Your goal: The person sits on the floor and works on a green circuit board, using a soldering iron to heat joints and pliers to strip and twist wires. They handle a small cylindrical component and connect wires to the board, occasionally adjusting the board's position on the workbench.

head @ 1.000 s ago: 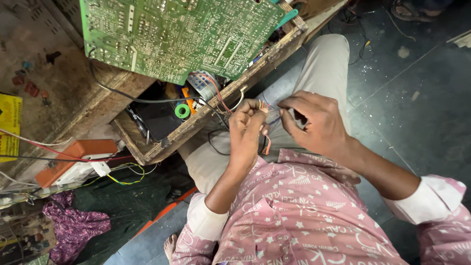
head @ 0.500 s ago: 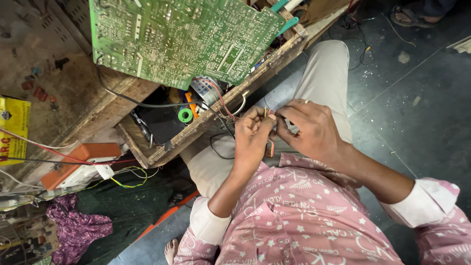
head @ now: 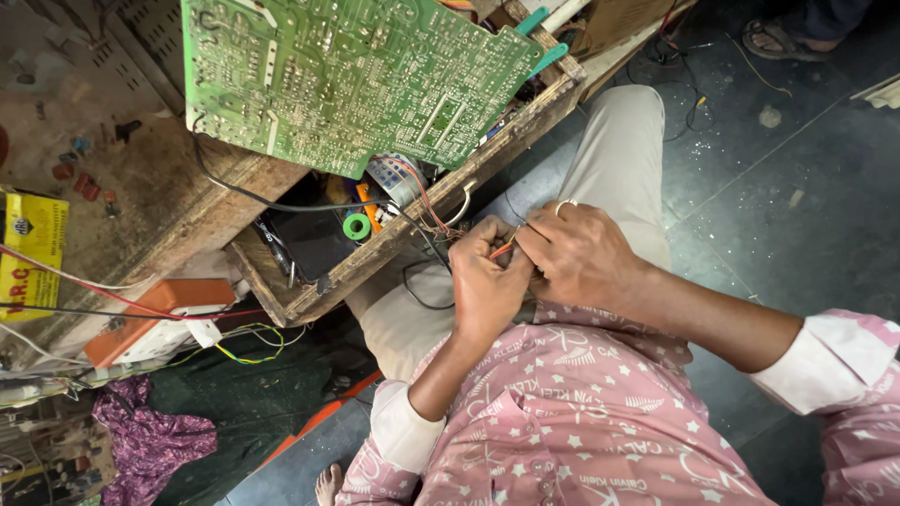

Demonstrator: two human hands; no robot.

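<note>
Two hands, orange wire pinched between

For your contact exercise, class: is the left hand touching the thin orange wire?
Touching. The head view shows the left hand pinching the orange wire between its fingertips, with no gap, and the right hand pressed close beside it.

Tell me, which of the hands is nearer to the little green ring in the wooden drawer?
The left. The left hand sits just right of and below the green ring, near the drawer's edge. The right hand is farther right, beyond the left hand, over the lap.
</note>
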